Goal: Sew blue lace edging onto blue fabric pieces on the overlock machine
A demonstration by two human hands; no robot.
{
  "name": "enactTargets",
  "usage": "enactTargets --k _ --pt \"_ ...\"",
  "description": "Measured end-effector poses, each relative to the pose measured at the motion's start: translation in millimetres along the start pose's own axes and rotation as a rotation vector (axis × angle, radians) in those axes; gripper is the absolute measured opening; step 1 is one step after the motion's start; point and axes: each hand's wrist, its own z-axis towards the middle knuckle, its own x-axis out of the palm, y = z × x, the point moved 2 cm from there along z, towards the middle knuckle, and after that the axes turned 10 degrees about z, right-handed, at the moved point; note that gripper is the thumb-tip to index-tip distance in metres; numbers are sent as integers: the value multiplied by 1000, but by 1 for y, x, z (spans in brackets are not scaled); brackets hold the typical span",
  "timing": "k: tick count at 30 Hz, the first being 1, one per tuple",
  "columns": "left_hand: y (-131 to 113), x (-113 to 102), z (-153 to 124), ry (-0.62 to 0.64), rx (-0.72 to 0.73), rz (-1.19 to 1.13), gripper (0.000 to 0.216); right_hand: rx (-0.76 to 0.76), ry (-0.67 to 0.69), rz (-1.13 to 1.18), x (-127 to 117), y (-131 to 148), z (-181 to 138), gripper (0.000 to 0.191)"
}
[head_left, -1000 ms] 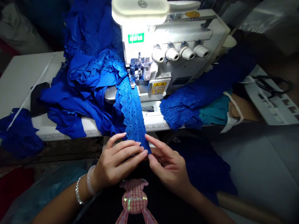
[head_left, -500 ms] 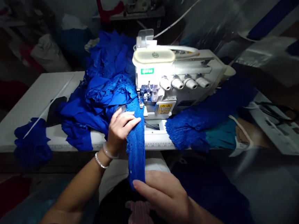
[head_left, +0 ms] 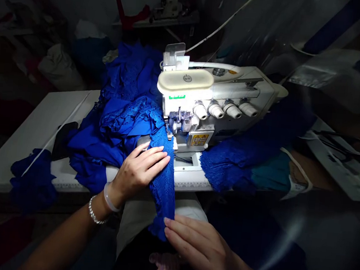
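Note:
A blue lace strip (head_left: 164, 167) runs from under the presser foot of a white overlock sewing machine (head_left: 208, 104) down over the table's front edge. My left hand (head_left: 139, 171) lies flat on the strip near the machine, fingers stretched out and pressing it to the table. My right hand (head_left: 197, 248) is lower, below the table edge, with its fingertips on the strip's hanging end; whether it pinches the lace is hidden. A bracelet and a bangle circle my left wrist.
A heap of blue fabric (head_left: 122, 113) is piled left of the machine on the white table (head_left: 28, 138). More blue lace and teal cloth (head_left: 247, 162) lie at the right. Black scissors (head_left: 340, 138) rest on paper at far right. A white elastic tape (head_left: 57, 132) crosses the left side.
One second ago both hands held the strip's end together below the table edge. My left hand has since moved up onto the strip by the machine; my right hand stayed low. The camera tilted upward.

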Motion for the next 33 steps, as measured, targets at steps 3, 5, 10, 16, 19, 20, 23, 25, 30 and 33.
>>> enactTargets --k 3,5,10,16,19,20,23,25,30,33 --pt "7 -1 5 38 -2 27 32 -9 -24 -10 2 -8 0 33" --pt "14 1 10 72 -11 38 33 -3 -47 -28 5 -17 2 34" --pt "36 6 22 167 -67 16 38 -12 -166 -128 7 -43 17 28" --pt "41 2 23 125 -36 -14 31 -57 -230 -247 11 -76 35 29" --pt "39 -1 21 109 7 -34 28 -55 -266 -352 12 -92 44 27" --pt "38 -1 21 109 17 -35 28 -60 -276 -385 11 -97 47 27" --pt "41 1 23 109 15 -24 31 -78 -299 -472 8 -112 59 25" --pt "45 3 25 129 -20 -12 32 -80 -296 -532 5 -118 64 24" --pt "47 2 22 208 -278 -165 33 3 -366 -399 13 -112 58 16" --pt "46 0 17 174 -523 -328 34 237 -366 -3 46 -104 54 15"
